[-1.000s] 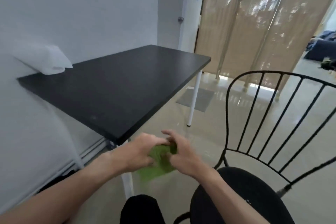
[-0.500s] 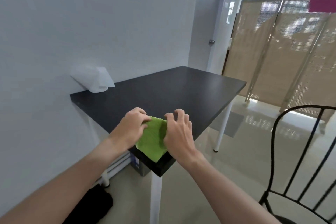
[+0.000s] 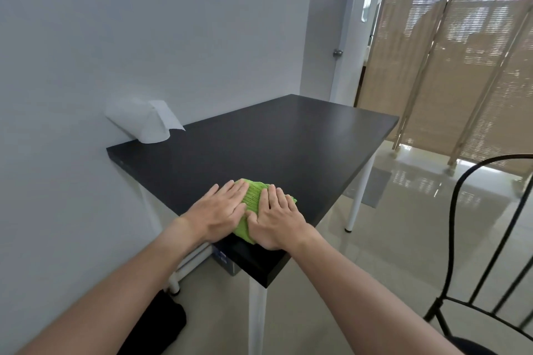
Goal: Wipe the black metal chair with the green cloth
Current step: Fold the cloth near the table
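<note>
The green cloth (image 3: 252,199) lies folded on the near corner of the black table (image 3: 277,138). My left hand (image 3: 216,212) rests flat on its left part, fingers stretched out. My right hand (image 3: 278,216) lies flat on its right part, so only the cloth's middle strip and far edge show. The black metal chair (image 3: 458,239) stands at the right edge of the view, apart from both hands. Only part of its curved wire back and a bit of its seat are visible.
A white paper towel roll (image 3: 141,121) lies on the table's far left corner against the grey wall. A woven folding screen (image 3: 450,66) stands behind the table on the glossy floor. A dark object (image 3: 161,323) sits on the floor under the table.
Both hands carried the cloth from mid-air beside the chair up onto the table corner and now press flat on it. The view turned left, away from the chair.
</note>
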